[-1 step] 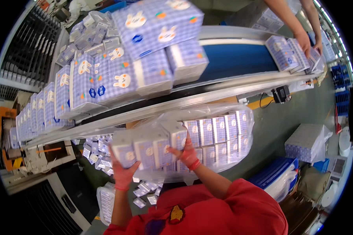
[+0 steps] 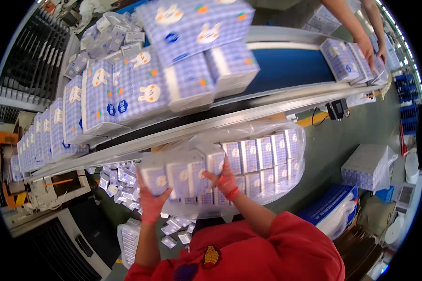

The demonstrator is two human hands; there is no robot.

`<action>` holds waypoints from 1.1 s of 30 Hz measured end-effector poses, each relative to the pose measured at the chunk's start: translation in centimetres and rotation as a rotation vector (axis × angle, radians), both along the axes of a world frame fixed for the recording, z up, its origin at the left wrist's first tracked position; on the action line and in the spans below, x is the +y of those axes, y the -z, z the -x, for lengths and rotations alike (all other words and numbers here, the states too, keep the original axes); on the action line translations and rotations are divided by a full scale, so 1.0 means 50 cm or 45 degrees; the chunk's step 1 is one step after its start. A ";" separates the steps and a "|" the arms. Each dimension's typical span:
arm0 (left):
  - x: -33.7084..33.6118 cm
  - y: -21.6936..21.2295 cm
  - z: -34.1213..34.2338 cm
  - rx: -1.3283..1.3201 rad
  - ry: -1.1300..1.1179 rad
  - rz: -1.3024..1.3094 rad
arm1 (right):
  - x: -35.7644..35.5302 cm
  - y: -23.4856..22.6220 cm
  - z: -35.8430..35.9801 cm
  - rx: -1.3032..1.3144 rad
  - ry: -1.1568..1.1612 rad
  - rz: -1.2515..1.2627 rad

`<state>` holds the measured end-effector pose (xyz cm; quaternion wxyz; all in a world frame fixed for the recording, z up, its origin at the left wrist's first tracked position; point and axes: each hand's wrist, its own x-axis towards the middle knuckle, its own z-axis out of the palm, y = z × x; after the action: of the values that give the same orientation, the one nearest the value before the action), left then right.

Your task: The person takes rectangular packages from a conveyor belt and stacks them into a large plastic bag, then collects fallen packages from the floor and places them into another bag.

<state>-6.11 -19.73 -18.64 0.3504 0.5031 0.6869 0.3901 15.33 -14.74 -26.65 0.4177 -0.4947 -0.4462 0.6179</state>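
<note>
Left hand (image 2: 151,202) and right hand (image 2: 225,180), both in red gloves, press inward with fingers spread on the two ends of a row of small tissue packs (image 2: 183,174), lifted above a clear plastic bag (image 2: 276,136) already lined with identical packs. Just beyond runs a blue conveyor belt (image 2: 286,68) carrying large purple checked tissue bundles (image 2: 126,93). Another person's hands (image 2: 368,47) rest on bundles at far right.

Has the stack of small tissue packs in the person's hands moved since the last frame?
No. The stack of tissue packs sits at the same spot below the conveyor rail, held between the left hand and right hand.
</note>
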 end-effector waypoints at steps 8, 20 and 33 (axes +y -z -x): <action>0.095 0.171 0.060 -0.086 -0.011 -0.057 | 0.040 0.021 0.052 -0.401 0.084 0.185; 0.104 0.220 0.089 0.022 0.000 0.032 | 0.070 0.072 0.106 -0.550 0.103 -0.018; 0.103 0.288 0.124 -0.209 -0.136 0.196 | 0.136 -0.056 0.111 -1.752 -0.851 0.514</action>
<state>-12.33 -14.58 -33.02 0.4218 0.4037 0.7097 0.3942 9.78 -7.94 -23.85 -0.2577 -0.6716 -0.6086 0.3349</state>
